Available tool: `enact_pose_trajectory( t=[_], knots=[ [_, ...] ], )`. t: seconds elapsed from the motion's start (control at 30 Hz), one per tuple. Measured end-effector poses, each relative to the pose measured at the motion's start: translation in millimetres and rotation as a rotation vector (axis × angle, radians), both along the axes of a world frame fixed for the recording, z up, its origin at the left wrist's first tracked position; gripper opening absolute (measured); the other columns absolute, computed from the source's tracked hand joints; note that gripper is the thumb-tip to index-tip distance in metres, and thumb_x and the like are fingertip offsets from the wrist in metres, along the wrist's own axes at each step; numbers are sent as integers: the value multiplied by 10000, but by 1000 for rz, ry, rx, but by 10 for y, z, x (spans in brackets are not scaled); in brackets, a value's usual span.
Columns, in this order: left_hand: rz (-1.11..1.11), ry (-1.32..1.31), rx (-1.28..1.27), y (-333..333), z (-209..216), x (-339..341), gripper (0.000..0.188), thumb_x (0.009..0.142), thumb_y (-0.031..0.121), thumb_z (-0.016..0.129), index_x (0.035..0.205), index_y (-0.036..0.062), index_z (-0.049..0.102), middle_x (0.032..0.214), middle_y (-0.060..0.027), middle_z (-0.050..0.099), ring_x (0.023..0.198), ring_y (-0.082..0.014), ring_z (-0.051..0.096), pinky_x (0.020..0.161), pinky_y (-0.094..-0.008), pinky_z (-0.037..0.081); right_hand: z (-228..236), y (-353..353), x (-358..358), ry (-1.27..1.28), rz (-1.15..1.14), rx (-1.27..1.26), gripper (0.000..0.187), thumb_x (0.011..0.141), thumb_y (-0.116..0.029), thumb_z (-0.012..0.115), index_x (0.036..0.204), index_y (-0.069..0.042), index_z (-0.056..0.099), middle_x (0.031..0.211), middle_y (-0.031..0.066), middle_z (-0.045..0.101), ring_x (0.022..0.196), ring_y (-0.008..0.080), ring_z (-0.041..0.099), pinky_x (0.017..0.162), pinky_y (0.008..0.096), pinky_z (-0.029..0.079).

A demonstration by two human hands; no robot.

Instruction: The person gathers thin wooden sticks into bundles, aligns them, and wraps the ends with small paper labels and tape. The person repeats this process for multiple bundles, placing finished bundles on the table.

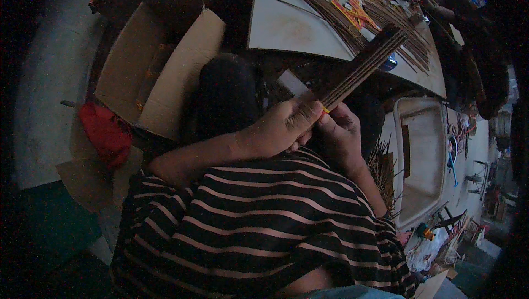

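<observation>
My left hand [275,125] and my right hand [343,133] meet above my lap, both closed round the lower end of a bundle of thin brown sticks [363,67]. The bundle slants up and away to the right, its far end in front of the table. A small yellow band [325,109] shows at its near end, between my thumbs and fingers. The fingertips are partly hidden, so how the band sits on the sticks is hard to make out.
Ahead stands a white table [292,26] with loose brown sticks [322,9] and orange-yellow strips [357,15]. An open cardboard box [184,70] is at my left, a red cloth-like thing [106,136] beside it. To my right sits a pale rectangular tub [423,191].
</observation>
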State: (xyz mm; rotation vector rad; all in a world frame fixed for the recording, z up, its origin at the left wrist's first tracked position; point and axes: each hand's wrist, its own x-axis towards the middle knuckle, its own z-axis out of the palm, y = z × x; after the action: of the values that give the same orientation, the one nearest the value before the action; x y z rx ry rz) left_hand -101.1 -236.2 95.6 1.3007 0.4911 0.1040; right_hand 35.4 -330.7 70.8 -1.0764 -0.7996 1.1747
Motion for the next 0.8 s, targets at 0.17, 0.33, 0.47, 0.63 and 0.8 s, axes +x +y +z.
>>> enact_pose_trajectory(
  t=[0.17, 0.33, 0.47, 0.63, 0.8],
  knots=[
    [-96, 30, -62, 29, 37, 28, 516, 860, 553, 301, 866, 65, 468, 606, 8, 447, 498, -62, 400, 477, -185, 362, -60, 2, 95, 76, 53, 17, 260, 765, -116, 619, 994, -10, 557, 956, 47, 585, 855, 139, 536, 793, 280, 414],
    [-199, 29, -108, 80, 53, 34, 513, 867, 540, 299, 778, 70, 486, 576, 3, 450, 496, -64, 406, 488, -191, 360, -138, 0, 258, 39, 142, 10, 330, 687, -131, 692, 974, -19, 573, 941, 29, 596, 867, 133, 537, 802, 279, 413],
    [-233, -4, -211, 88, 19, 42, 519, 874, 527, 294, 717, 76, 496, 570, -4, 465, 486, -70, 416, 471, -190, 355, -133, 24, 321, 5, 177, 42, 372, 651, -111, 718, 981, -19, 572, 938, 22, 596, 864, 133, 542, 801, 282, 416],
    [-200, -3, -132, 59, 1, 74, 537, 878, 520, 295, 690, 63, 505, 569, -8, 473, 454, -76, 412, 438, -198, 349, 146, 0, 238, 41, 132, -81, 357, 664, -104, 711, 981, -16, 571, 914, 24, 596, 854, 135, 545, 788, 276, 421],
    [-108, 91, 19, 66, 17, 80, 494, 899, 457, 324, 685, 50, 505, 540, -14, 463, 448, -73, 423, 434, -206, 365, 329, 64, 202, -151, -55, -259, 245, 695, -124, 673, 882, -3, 572, 836, 53, 610, 758, 133, 565, 710, 259, 444]
  ],
)
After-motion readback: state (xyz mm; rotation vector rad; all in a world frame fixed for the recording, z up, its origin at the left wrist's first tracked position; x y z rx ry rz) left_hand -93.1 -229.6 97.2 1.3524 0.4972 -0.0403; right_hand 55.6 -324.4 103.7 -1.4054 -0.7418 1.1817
